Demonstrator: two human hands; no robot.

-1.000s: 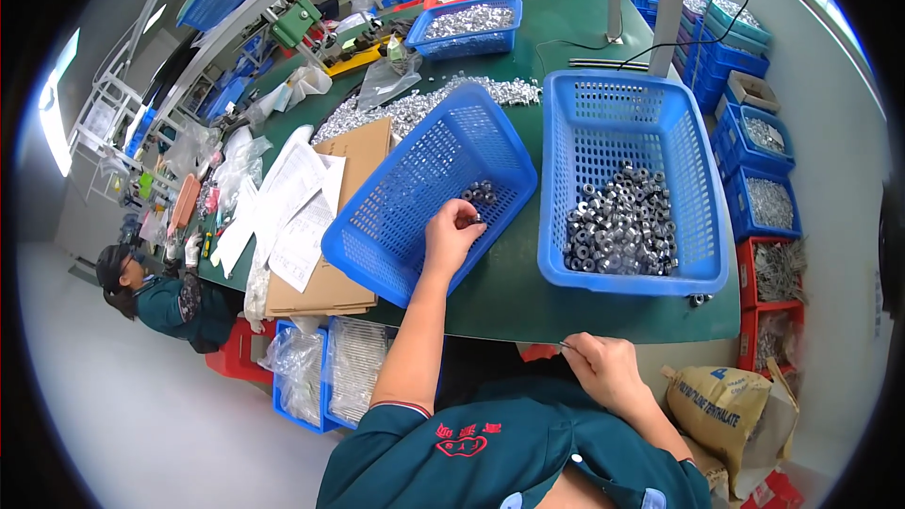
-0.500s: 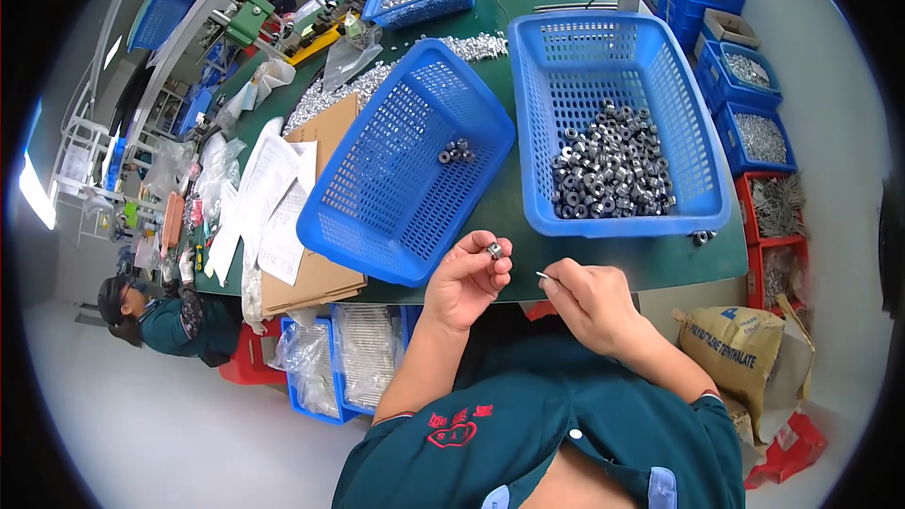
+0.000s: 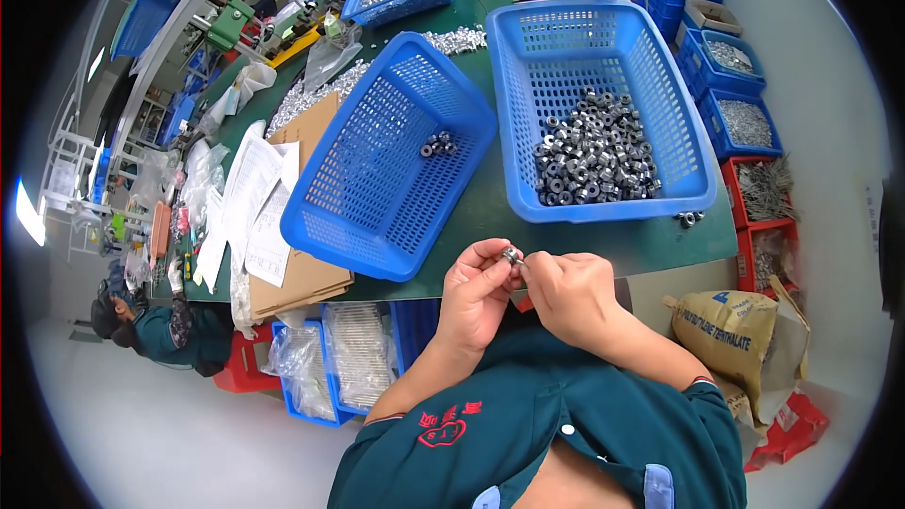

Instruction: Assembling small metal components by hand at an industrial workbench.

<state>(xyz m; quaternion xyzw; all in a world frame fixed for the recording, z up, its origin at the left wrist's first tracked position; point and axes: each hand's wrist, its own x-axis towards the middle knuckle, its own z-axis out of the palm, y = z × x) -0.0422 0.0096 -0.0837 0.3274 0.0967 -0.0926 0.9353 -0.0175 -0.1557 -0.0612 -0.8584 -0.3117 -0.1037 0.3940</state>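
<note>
My left hand (image 3: pixel 478 289) pinches a small round metal part (image 3: pixel 510 254) at its fingertips, just in front of the green table's near edge. My right hand (image 3: pixel 569 290) meets it from the right and holds a thin pin against the part. Straight ahead stands a blue mesh basket (image 3: pixel 650 196) holding a heap of the same dark metal rings (image 3: pixel 592 151). To its left a second blue basket (image 3: pixel 349 226) sits tilted on cardboard, with only a few rings (image 3: pixel 438 144) in it.
Papers and a flat cardboard box (image 3: pixel 302 278) lie left of the baskets. Loose silver parts (image 3: pixel 311 94) are spread behind. Blue and red bins (image 3: pixel 745 123) stand at the right, a tan sack (image 3: pixel 726 330) below them. Another person (image 3: pixel 160 330) sits far left.
My left hand left the tilted basket with a ring and came back to my body. My right hand rose to meet it, and the two now touch at the part.
</note>
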